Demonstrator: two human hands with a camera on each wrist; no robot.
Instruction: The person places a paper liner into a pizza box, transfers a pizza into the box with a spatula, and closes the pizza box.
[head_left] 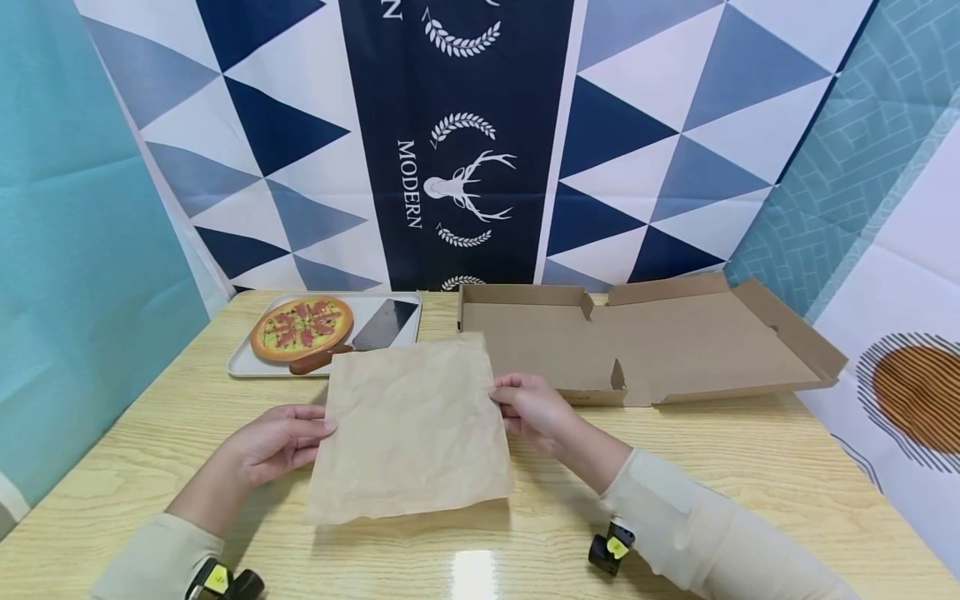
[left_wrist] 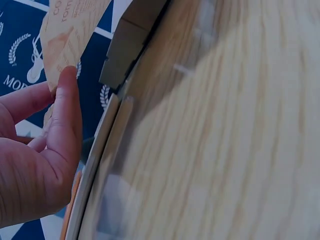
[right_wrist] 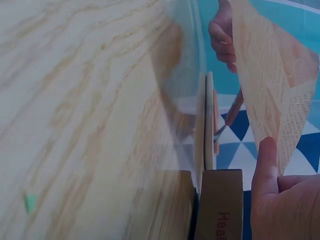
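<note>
Both hands hold a square sheet of brown paper above the table, one at each side. My left hand pinches its left edge; the left wrist view shows the thumb and fingers of the left hand on either side of the paper. At the opposite edge, my right hand pinches the sheet between thumb and fingers. Printed lettering shows on one face of the paper in the wrist views. Behind the sheet lies an open cardboard pizza box, its lid folded out to the right.
At the back left, a white tray holds a pizza and a server with a metal blade and brown handle. All stand on a light wooden table. A patterned cloth hangs behind.
</note>
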